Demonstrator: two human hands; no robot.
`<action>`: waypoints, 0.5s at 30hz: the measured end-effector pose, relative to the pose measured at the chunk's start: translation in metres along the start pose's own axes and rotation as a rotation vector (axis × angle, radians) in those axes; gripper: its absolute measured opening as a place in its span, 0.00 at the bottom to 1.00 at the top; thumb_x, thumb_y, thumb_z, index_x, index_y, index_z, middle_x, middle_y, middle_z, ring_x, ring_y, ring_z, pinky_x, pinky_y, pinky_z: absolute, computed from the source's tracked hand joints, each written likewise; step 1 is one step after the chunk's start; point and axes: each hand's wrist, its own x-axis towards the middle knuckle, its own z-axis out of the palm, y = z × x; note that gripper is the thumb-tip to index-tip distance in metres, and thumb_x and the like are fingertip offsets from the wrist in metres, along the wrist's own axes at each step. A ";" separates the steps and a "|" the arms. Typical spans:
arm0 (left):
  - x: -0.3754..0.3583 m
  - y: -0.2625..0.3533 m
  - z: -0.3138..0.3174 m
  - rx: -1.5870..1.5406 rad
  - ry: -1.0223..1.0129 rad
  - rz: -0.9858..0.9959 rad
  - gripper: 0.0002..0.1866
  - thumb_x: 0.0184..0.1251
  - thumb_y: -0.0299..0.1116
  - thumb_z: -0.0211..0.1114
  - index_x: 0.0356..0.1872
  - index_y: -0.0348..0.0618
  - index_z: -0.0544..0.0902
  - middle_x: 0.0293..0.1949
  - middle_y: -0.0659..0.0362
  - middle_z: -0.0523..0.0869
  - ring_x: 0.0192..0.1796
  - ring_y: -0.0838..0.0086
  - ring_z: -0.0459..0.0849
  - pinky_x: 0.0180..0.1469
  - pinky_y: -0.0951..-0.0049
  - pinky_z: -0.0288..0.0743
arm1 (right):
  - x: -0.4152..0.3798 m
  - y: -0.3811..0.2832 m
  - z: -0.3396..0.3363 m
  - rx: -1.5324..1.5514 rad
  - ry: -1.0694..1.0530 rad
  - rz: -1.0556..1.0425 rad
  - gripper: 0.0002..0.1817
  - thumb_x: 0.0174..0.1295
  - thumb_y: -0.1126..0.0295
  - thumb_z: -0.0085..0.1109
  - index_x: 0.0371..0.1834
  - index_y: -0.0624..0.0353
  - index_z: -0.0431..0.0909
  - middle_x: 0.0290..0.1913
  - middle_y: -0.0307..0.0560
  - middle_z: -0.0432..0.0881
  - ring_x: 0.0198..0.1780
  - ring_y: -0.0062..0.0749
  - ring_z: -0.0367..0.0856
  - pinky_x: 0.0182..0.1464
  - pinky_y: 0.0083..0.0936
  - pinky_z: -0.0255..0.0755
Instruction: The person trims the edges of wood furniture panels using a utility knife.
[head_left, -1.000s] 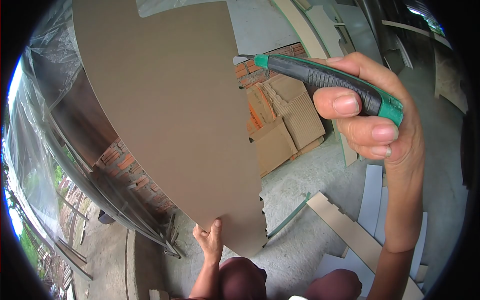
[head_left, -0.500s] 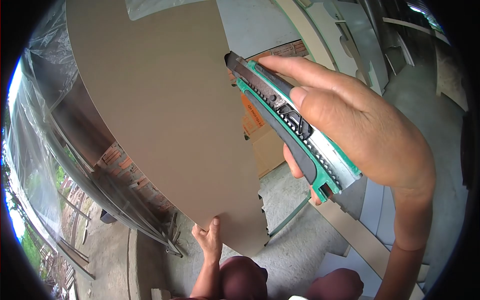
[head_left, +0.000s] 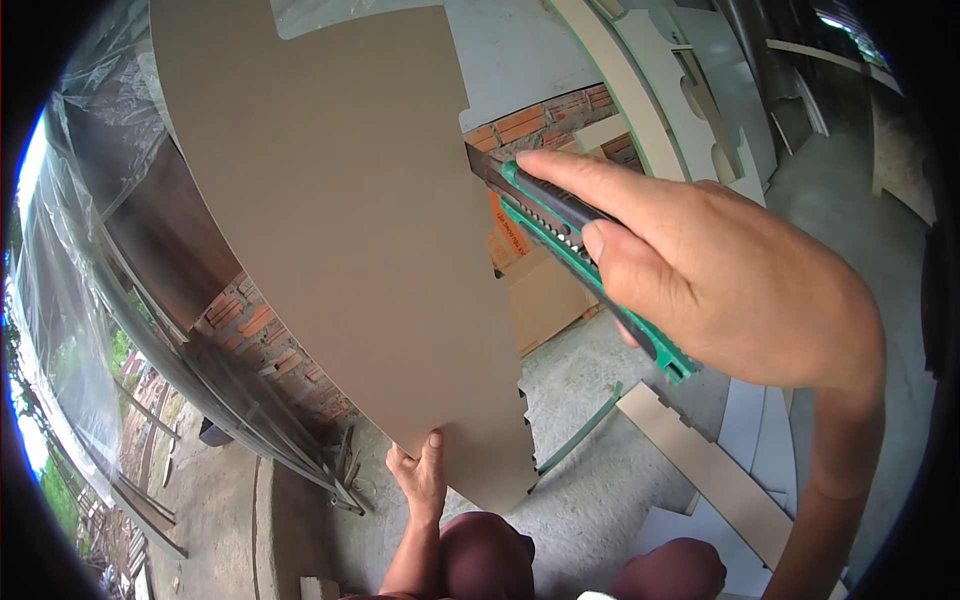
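Observation:
My right hand (head_left: 740, 270) is wrapped round a green and black box cutter (head_left: 560, 232), index finger stretched along its back. Its dark blade points up and left, the tip right at the right edge of a large brown board (head_left: 350, 220). That board stands tilted before me, with a cut-out at its top and small notches along its lower right edge. Down at the board's lower left edge, my left hand (head_left: 420, 478) grips it, thumb on the near face and fingers behind.
Behind the board lie a cardboard box (head_left: 545, 295) and a brick wall (head_left: 530, 122). A long beige strip (head_left: 705, 470) and white panels rest on the concrete floor (head_left: 590, 500) at right. More cut panels (head_left: 700, 90) lean at the upper right. Plastic sheeting (head_left: 70, 290) hangs at left.
My right hand has lowered the box cutter a little along the board's right edge and turned it, so its side shows less. The board's top has shifted slightly right; my left hand keeps its grip.

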 end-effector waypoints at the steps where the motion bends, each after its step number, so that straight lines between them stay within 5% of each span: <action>1: 0.000 0.001 0.000 -0.001 0.003 0.003 0.21 0.67 0.48 0.65 0.27 0.38 0.76 0.23 0.67 0.75 0.26 0.84 0.70 0.28 0.79 0.63 | 0.000 -0.004 -0.004 -0.175 -0.035 0.058 0.25 0.70 0.70 0.39 0.71 0.59 0.61 0.25 0.42 0.78 0.25 0.25 0.74 0.31 0.28 0.70; 5: -0.001 0.007 -0.001 0.019 -0.007 -0.020 0.23 0.65 0.49 0.67 0.29 0.36 0.77 0.24 0.66 0.76 0.29 0.83 0.71 0.31 0.78 0.65 | 0.002 -0.004 -0.006 -0.624 -0.054 0.120 0.25 0.70 0.68 0.41 0.71 0.56 0.63 0.24 0.41 0.77 0.24 0.26 0.73 0.31 0.30 0.69; 7: 0.001 0.006 0.000 0.003 -0.012 -0.026 0.23 0.65 0.50 0.67 0.29 0.36 0.77 0.24 0.66 0.76 0.29 0.83 0.71 0.32 0.78 0.65 | 0.013 0.022 -0.002 -0.089 0.464 -0.127 0.25 0.72 0.65 0.41 0.71 0.57 0.61 0.24 0.42 0.77 0.20 0.25 0.72 0.29 0.28 0.69; 12: 0.002 0.002 -0.001 0.005 -0.006 0.007 0.20 0.63 0.45 0.68 0.30 0.34 0.77 0.20 0.63 0.76 0.26 0.81 0.71 0.29 0.76 0.67 | 0.019 0.017 -0.025 0.796 0.311 -0.281 0.31 0.71 0.57 0.41 0.72 0.64 0.56 0.25 0.50 0.78 0.15 0.27 0.73 0.17 0.23 0.71; 15: 0.002 0.009 -0.002 -0.024 -0.055 -0.035 0.22 0.65 0.48 0.67 0.31 0.35 0.77 0.26 0.66 0.76 0.30 0.83 0.70 0.32 0.78 0.65 | 0.017 0.006 -0.029 0.808 0.246 -0.291 0.31 0.72 0.57 0.41 0.72 0.66 0.55 0.25 0.51 0.78 0.15 0.28 0.73 0.18 0.24 0.71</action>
